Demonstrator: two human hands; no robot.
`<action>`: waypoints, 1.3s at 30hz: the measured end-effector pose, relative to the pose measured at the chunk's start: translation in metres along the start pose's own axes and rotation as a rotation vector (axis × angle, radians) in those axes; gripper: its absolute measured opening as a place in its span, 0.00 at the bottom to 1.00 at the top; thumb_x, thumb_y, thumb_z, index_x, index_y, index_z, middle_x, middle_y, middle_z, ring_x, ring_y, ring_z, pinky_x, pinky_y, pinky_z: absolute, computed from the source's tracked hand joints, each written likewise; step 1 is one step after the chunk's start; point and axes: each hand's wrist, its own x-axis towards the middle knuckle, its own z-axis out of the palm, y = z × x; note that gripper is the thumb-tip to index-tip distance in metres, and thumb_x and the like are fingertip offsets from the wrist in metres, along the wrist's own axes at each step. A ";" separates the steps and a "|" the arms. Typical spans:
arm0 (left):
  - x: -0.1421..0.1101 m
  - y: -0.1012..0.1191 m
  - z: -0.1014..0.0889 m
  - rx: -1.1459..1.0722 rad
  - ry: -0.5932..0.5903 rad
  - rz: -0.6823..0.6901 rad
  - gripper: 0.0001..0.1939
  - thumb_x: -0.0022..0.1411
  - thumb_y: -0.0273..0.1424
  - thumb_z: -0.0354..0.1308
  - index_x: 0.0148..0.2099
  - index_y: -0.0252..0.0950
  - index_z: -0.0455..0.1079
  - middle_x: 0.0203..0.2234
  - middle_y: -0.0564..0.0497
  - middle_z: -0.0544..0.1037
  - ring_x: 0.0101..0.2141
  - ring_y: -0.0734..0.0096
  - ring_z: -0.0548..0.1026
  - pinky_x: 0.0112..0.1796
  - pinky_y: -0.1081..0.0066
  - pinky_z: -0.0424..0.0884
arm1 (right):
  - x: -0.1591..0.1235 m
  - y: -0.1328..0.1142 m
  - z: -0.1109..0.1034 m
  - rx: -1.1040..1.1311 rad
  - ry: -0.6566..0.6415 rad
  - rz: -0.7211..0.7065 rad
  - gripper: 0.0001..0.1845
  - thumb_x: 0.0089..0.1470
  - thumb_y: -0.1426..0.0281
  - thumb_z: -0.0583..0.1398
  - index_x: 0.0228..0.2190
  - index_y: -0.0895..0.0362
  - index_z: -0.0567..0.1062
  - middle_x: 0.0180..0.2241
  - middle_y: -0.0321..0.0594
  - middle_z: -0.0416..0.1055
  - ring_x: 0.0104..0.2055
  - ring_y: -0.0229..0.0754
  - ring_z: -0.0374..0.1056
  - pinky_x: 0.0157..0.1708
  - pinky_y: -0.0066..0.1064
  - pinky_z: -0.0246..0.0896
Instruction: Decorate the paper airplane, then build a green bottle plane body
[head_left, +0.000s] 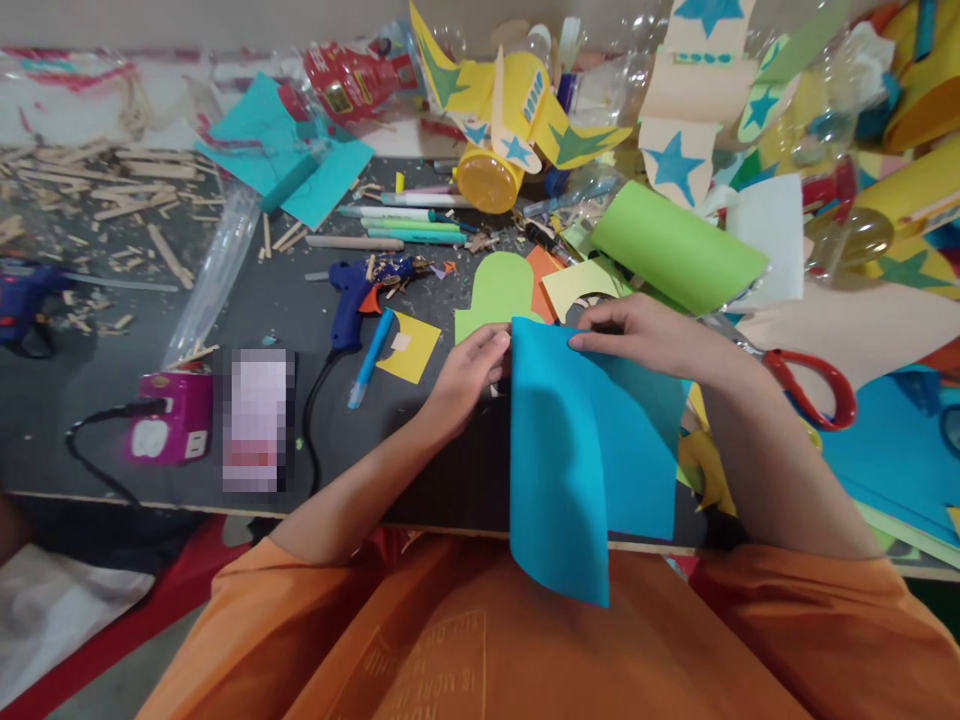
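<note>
- Sheet (pixel 559 460): blue, bent over on itself, set at the near edge of the tabletop (pixel 442 490), its front flap reaching past that edge toward your body.
- Long axis: the bend runs from the far end toward you, roughly square to the near edge.
- Left hand (pixel 469 375): the nearer to the bend, fingertips curled at its far end; whether they pinch, cannot tell.
- Right hand (pixel 637 330): grasping the sheet's far edge, right of the bend.
- Direction: from both sets of fingertips, the sheet extends toward you, between your forearms.
</note>
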 end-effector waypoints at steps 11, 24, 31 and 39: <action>0.004 0.005 -0.007 0.128 0.047 0.057 0.21 0.50 0.46 0.68 0.40 0.36 0.73 0.18 0.59 0.68 0.22 0.79 0.67 0.28 0.76 0.69 | 0.003 0.000 0.001 0.005 -0.048 -0.067 0.20 0.55 0.54 0.58 0.20 0.54 0.69 0.20 0.32 0.66 0.24 0.37 0.59 0.27 0.30 0.53; 0.006 0.006 -0.011 0.291 0.120 0.159 0.13 0.54 0.38 0.65 0.40 0.37 0.77 0.20 0.55 0.71 0.24 0.74 0.66 0.27 0.73 0.64 | 0.006 0.006 0.000 0.048 -0.016 -0.036 0.16 0.53 0.57 0.59 0.23 0.54 0.74 0.24 0.36 0.73 0.27 0.40 0.64 0.30 0.32 0.57; 0.006 0.006 -0.012 0.372 0.149 0.224 0.11 0.53 0.33 0.63 0.40 0.37 0.78 0.20 0.55 0.71 0.23 0.77 0.65 0.24 0.76 0.62 | 0.007 0.008 -0.002 0.056 -0.012 -0.011 0.17 0.53 0.55 0.59 0.26 0.56 0.76 0.29 0.41 0.77 0.32 0.43 0.69 0.35 0.33 0.61; 0.010 0.004 -0.013 0.421 0.153 0.277 0.08 0.52 0.33 0.61 0.35 0.35 0.78 0.25 0.52 0.76 0.26 0.75 0.73 0.27 0.76 0.70 | 0.007 0.010 -0.001 0.064 -0.004 -0.029 0.16 0.53 0.57 0.59 0.28 0.57 0.78 0.33 0.43 0.80 0.35 0.45 0.72 0.38 0.34 0.62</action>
